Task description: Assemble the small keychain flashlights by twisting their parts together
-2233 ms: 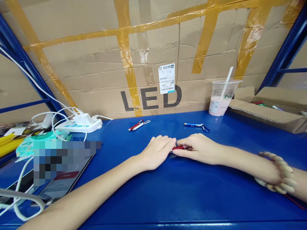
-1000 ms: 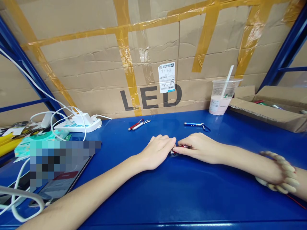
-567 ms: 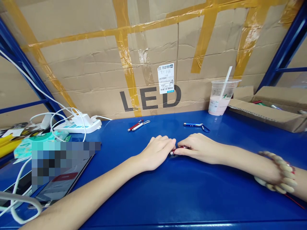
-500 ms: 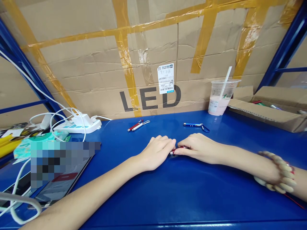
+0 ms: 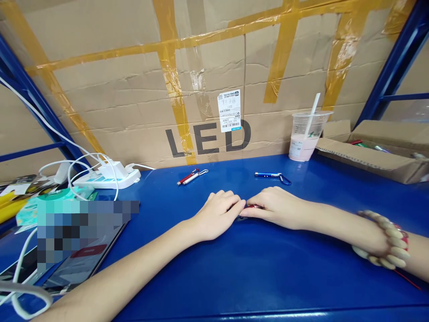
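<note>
A small red keychain flashlight [image 5: 254, 206] is pinched in my right hand [image 5: 276, 206], between thumb and bent fingers, and mostly covered by them. My left hand [image 5: 219, 215] lies palm down with its fingers curled and its thumb at the flashlight's left end, the two hands touching there. Further back on the blue tabletop [image 5: 268, 268] lies a blue keychain flashlight [image 5: 266, 175] with a blue carabiner clip. To the left of it a red one [image 5: 186, 177] and a silver one [image 5: 191, 180] rest side by side.
At back right stand a plastic cup [image 5: 303, 141] of pink drink with a straw and an open cardboard box [image 5: 375, 156]. On the left are a white power strip [image 5: 124, 180], loose cables and a dark phone-like device [image 5: 83, 259]. A large taped carton [image 5: 134, 103] walls the back.
My right thumb has shifted left along the red flashlight, covering its silver end that showed before. The hands otherwise stay in place; the view has shifted slightly.
</note>
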`<act>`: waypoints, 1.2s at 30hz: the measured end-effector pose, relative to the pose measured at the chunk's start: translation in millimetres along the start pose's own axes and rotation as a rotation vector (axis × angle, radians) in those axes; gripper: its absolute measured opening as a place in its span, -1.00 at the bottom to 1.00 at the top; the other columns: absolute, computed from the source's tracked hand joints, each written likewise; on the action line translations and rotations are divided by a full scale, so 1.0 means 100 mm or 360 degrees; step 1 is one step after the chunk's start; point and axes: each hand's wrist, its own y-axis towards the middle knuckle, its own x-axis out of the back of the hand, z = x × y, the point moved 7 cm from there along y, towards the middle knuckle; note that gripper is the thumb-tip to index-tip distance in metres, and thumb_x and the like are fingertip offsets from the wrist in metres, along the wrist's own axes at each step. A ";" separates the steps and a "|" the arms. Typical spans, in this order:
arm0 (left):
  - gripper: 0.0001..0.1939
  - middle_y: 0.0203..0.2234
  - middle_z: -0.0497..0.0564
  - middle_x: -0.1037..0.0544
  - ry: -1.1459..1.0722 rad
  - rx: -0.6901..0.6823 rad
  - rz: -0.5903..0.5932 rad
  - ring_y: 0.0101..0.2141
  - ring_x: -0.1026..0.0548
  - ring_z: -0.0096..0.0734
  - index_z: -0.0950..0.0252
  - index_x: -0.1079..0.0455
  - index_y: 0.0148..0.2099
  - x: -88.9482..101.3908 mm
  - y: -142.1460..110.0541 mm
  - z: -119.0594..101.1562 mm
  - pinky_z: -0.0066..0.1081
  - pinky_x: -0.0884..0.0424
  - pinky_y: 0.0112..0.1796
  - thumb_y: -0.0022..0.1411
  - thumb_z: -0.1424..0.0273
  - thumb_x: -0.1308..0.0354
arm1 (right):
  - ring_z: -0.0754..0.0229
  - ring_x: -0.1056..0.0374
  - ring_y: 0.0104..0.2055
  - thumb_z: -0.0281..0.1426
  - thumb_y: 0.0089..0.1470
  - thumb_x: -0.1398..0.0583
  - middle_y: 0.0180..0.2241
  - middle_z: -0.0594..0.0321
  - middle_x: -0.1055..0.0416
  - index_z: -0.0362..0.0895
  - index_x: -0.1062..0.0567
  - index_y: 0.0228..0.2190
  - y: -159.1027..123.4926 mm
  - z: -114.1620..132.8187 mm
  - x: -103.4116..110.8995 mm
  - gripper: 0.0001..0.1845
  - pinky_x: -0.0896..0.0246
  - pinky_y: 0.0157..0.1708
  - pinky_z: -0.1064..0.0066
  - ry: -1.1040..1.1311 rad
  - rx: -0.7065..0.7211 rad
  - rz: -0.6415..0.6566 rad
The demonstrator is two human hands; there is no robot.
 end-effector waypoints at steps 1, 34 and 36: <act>-0.59 -0.48 -0.08 -0.27 0.0002 -0.0004 -0.0005 -0.36 -0.23 -0.43 0.27 -0.17 -0.45 0.00 0.00 0.00 -0.33 -0.14 -0.22 0.29 0.23 0.36 | 0.27 -0.25 -0.60 0.00 0.10 0.16 -0.61 0.23 -0.40 -0.15 -0.43 -0.60 0.00 0.00 0.00 -0.38 0.10 -0.60 0.47 -0.0006 -0.0003 0.0002; -0.71 -0.46 -0.12 -0.32 -0.0054 -0.0014 -0.0010 -0.35 -0.23 -0.45 0.25 -0.21 -0.42 0.01 0.00 -0.02 -0.33 -0.11 -0.19 0.27 0.33 0.26 | 0.34 -0.11 -0.66 -0.03 0.08 0.09 -0.68 0.33 -0.29 -0.13 -0.35 -0.64 -0.03 0.04 0.03 -0.47 0.15 -0.62 0.50 0.0022 0.0060 -0.0047; -0.71 -0.46 -0.12 -0.31 -0.0053 -0.0007 -0.0010 -0.35 -0.23 -0.45 0.25 -0.21 -0.42 0.01 0.00 -0.01 -0.33 -0.12 -0.19 0.27 0.33 0.25 | 0.34 -0.11 -0.66 -0.03 0.08 0.08 -0.68 0.33 -0.29 -0.14 -0.35 -0.64 -0.03 0.04 0.03 -0.47 0.15 -0.62 0.50 0.0024 0.0065 -0.0050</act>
